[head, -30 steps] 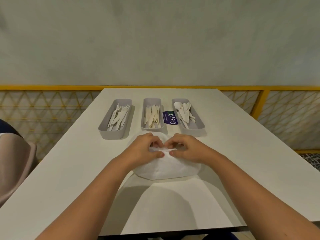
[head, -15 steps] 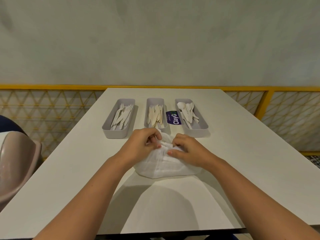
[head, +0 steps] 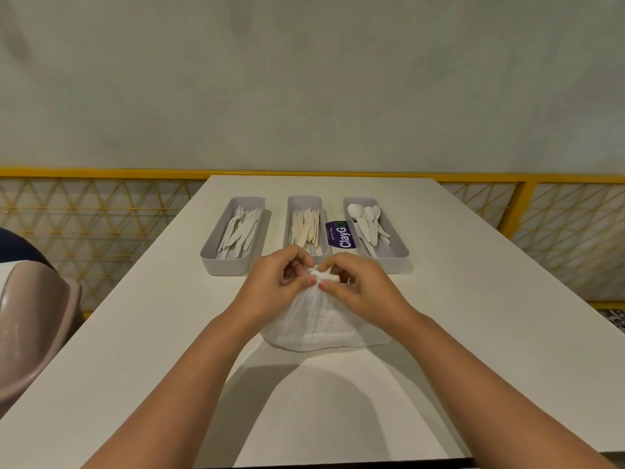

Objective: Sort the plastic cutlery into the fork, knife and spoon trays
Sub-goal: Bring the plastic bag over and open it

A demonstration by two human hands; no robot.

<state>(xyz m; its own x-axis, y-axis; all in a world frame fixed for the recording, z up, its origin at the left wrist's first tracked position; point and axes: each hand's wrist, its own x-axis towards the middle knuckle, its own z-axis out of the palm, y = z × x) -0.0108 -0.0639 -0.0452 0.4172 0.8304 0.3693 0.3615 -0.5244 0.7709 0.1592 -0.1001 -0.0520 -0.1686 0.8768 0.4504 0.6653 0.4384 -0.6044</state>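
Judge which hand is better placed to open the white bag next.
Neither alone: left hand and right hand both pinch the gathered top of the white bag, so they likely pull apart together.

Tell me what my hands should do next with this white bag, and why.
Probably pull the gathered top apart: both the left hand and right hand pinch the white bag's bunched, closed neck.

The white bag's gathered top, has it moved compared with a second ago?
Yes. The bag's top, pinched by left hand and right hand, has risen toward the knife tray.
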